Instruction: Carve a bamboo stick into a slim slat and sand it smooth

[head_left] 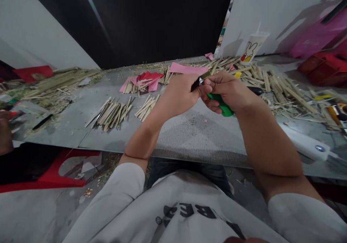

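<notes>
My right hand [226, 91] is wrapped round a green-handled tool [222, 105], its fingertips meeting my left hand over the table. My left hand [182, 93] is closed round a dark object [195, 84] with a small metal part near the fingertips; its full shape is hidden. Just behind both hands lies a pink paper strip [187, 68]. To the left, short split sticks [112, 113] lie in a loose pile, with a smaller bunch of sticks [147, 107] beside them. Red and pink papers [146, 80] rest among sticks farther back.
A heap of split sticks [284, 87] covers the right side, below a rabbit-print cup [252, 49]. A white device [305, 141] lies at the right edge. Long strips [54, 85] lie far left, near another person's hand [4, 132]. A red stool [54, 174] stands below.
</notes>
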`<state>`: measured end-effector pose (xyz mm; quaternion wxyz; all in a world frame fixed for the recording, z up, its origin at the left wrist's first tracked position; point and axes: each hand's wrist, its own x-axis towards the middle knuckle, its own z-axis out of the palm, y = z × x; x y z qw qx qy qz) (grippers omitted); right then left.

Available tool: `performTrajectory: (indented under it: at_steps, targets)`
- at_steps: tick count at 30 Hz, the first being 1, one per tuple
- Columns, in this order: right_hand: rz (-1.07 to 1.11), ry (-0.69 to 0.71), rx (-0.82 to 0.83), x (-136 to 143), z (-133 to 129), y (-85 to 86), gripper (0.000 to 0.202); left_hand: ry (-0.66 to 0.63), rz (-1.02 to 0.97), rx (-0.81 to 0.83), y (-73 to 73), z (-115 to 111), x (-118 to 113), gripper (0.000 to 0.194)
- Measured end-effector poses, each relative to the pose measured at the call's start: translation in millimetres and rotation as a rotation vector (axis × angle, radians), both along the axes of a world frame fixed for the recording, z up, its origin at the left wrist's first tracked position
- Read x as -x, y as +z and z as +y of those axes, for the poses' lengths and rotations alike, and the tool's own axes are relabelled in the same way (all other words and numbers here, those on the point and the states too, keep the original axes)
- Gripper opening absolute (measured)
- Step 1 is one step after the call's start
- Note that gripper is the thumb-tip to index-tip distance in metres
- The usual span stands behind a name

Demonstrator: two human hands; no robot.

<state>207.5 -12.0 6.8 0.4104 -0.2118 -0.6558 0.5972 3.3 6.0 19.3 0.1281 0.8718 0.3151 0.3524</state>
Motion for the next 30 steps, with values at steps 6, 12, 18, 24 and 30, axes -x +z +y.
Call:
performTrajectory:
  at_steps: [6, 12, 18, 24, 30]
  targets:
    - [0.004, -0.054, 0.028, 1.5, -3.2, 2.3, 0.04, 0.008, -0.014, -0.001, -1.3, -1.3, -2.2, 0.062]
    - [0.046, -0.207, -0.05, 12.5, -6.5, -0.4, 0.053, 0.048, -0.036, -0.044, -0.3, 2.0, -0.1, 0.062]
    - [0.024, -0.1, -0.01, 9.1, -8.5, 2.8, 0.046, 0.034, 0.016, -0.013, 2.3, -2.5, -0.6, 0.058]
    - [0.014, -0.025, 0.019, 0.4, -5.9, 3.8, 0.041, 0.091, 0.061, -0.033, 2.8, -9.1, -2.9, 0.058]
    - [0.021, -0.115, -0.019, 9.7, -7.8, 0.1, 0.049, 0.13, 0.05, -0.065, 3.6, -9.1, 0.6, 0.057]
